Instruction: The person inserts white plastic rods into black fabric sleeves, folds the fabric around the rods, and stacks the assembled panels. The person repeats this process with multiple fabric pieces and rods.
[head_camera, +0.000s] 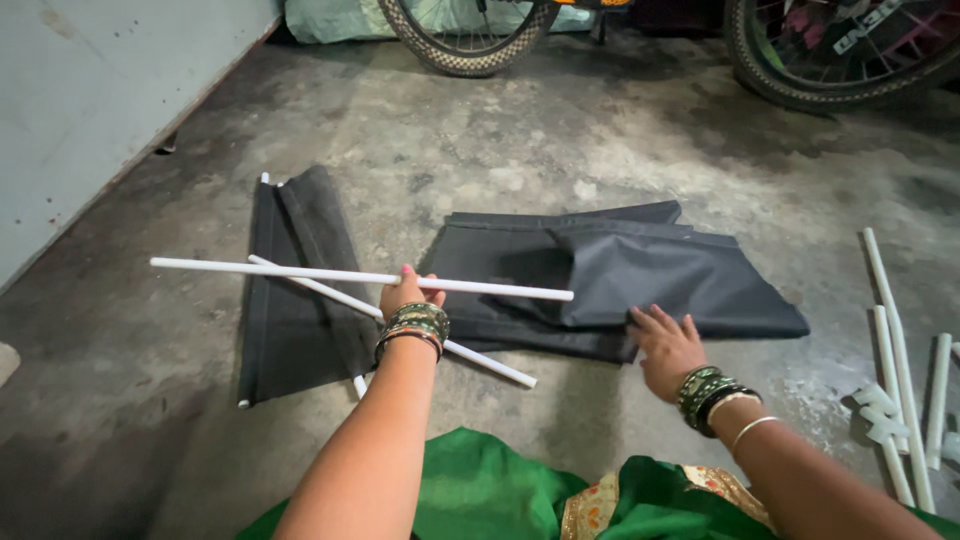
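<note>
Head view: my left hand (408, 297) is closed about a long white rod (360, 277), the fingers wrapped over it near its middle, so that the rod's long axis runs crosswise to my forearm, one end reaching far out to the left of the fingers and the other ending to their right, above the near edge of the folded black fabric (640, 280). A second white rod (395, 322) lies slanted on the floor (560, 150) beneath the same hand, passing just under the wrist from the upper left to the lower right; I cannot tell whether the fingers touch it as well. Left of the fingers a narrower black fabric panel (290, 290) lies flat, with rod ends showing at its corners. My right hand (668, 345) rests with the fingers spread wide and flat on the near edge of the folded black fabric, holding nothing; the fabric extends away from and to both sides of those fingers. The held rod's right end is nearer to my right hand than to any other thing. Well to the right of the right fingers, loose white tubes (895, 340) lie on the floor, their long axes pointing away from me.
</note>
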